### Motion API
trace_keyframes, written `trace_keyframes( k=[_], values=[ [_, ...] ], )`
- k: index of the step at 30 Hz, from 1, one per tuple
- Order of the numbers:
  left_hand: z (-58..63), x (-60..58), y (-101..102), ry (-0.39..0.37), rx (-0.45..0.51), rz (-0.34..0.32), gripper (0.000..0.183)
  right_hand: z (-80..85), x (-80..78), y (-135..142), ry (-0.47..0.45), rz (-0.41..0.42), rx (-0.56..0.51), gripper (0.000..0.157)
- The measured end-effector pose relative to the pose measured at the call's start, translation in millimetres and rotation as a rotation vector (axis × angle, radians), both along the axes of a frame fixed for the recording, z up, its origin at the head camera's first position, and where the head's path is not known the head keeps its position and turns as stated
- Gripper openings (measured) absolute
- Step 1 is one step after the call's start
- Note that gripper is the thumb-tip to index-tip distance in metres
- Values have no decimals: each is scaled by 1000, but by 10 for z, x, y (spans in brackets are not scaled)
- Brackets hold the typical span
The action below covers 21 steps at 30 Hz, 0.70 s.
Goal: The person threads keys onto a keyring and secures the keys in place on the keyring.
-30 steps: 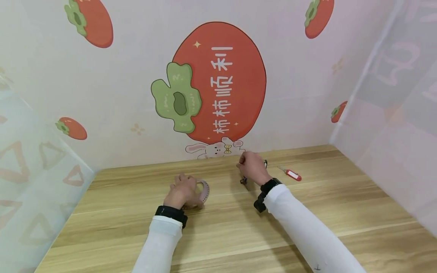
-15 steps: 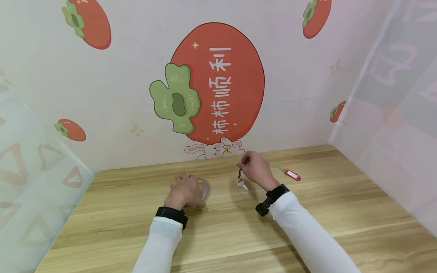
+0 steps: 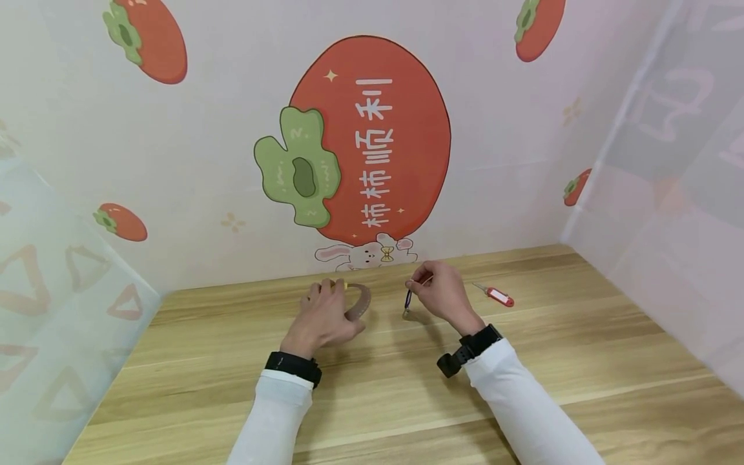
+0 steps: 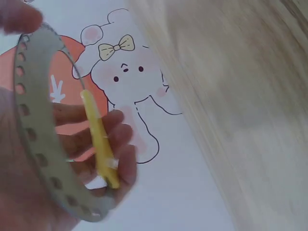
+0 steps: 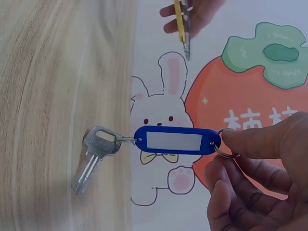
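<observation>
My left hand (image 3: 325, 316) holds a crescent-shaped metal key holder (image 4: 29, 120) above the wooden table. The holder has a row of round holes along its curved edge and a yellow bar (image 4: 99, 139) across its straight side; my fingers reach through its opening to that bar. To the right, my right hand (image 3: 444, 294) pinches the metal split ring (image 5: 228, 153) of a blue key tag (image 5: 175, 139) between thumb and index finger. The tag hangs down with a white label on its face. At its lower end a silver key (image 5: 101, 144) hangs close over the tabletop.
A second key with a red tag (image 3: 498, 296) lies on the table to the right of my right hand. Behind the table (image 3: 232, 387) rises a wall (image 3: 494, 213) with persimmon and rabbit drawings; side panels flank it.
My left hand has lifted the key holder off the table, up and slightly right, and turned it. My right hand has raised the blue tag, so it hangs from its ring.
</observation>
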<state>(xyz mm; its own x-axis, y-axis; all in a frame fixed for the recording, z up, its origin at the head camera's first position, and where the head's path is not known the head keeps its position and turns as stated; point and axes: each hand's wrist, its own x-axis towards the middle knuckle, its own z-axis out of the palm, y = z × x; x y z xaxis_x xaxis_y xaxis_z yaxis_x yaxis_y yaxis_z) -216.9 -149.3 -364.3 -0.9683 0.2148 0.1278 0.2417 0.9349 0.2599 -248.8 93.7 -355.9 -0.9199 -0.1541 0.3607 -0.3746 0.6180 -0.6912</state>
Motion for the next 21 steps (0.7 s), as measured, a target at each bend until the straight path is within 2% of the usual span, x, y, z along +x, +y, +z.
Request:
trace_keyframes(
  k=[6,15,21],
  values=[
    [26,-2,29,46,21,-22,80,-2,16,11,-3,7,-9,11],
    [58,9,21,172,60,-124,73,45,33,23,5,19,-3,11],
    [56,11,30,205,78,-133,76,47,42,24,2,19,-4,11]
  ],
)
